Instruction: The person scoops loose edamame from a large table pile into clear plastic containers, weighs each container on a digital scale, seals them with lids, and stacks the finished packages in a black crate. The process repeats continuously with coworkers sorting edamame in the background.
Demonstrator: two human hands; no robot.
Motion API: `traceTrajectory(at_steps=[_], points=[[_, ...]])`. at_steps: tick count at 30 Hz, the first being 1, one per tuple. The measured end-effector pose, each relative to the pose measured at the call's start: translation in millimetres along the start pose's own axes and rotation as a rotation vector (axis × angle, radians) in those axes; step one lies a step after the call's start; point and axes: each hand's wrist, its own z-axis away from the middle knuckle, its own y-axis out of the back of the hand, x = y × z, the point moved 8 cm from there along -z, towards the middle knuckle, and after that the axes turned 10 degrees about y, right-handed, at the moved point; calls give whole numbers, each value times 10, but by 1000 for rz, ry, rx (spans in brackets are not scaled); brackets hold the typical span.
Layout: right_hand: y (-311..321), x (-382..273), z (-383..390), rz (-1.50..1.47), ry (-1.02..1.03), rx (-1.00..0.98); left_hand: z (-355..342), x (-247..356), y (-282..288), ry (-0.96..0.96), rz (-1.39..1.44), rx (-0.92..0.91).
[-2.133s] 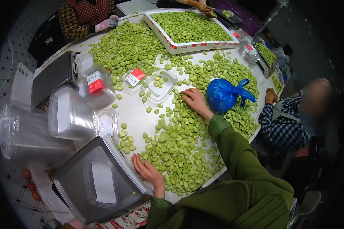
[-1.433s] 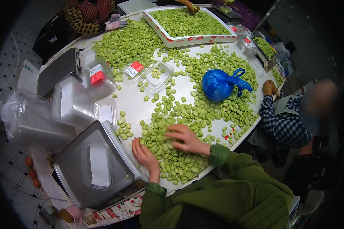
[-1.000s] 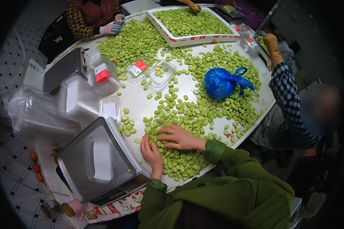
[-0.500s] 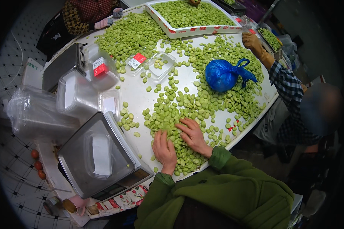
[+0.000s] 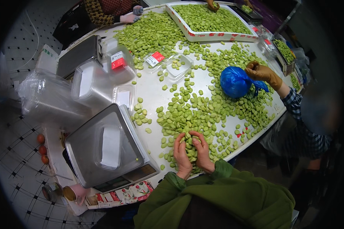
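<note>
At the table's near edge, my left hand (image 5: 182, 157) and my right hand (image 5: 203, 153) are cupped toward each other, fingers curled. Between them they gather some shelled green broad beans (image 5: 189, 147). More broad beans lie loose around both hands and spread far across the white tabletop (image 5: 147, 86). To the left of my hands stands a weighing scale (image 5: 84, 160) with a clear plastic tray (image 5: 120, 147) on its plate; a white paper pad lies inside the tray.
Stacked clear trays (image 5: 82, 89) and a labelled punnet stack (image 5: 120, 63) stand at the left. An open tray (image 5: 181, 70) holds a few beans. A blue bag (image 5: 235, 82) sits at right near a co-worker's gloved hand (image 5: 265, 74). A white foam box (image 5: 218, 36) of beans stands behind.
My hands have come together from spread over the beans into a cup around some. The co-worker's gloved hand at right has moved nearer to the blue bag. The whole view has shifted slightly.
</note>
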Motion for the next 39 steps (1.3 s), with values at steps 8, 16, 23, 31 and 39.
traceTrajectory(at_steps=[8, 16, 23, 31, 39], points=[[-394, -94, 48, -410, -195, 42, -4, 126, 118, -61, 236, 36], [-1571, -642, -67, -582, -176, -271, 210, 1468, 499, -384, 340, 118], [-2783, -594, -93, -816, -251, -332, 108, 2384, 1202, -517, 289, 233], [-2992, -262, -177, -371, 53, -332, -97, 2317, 1849, -479, 217, 373], [-3087, -526, -159, -19, 340, -599, 131, 2376, 1881, -693, -143, 564]])
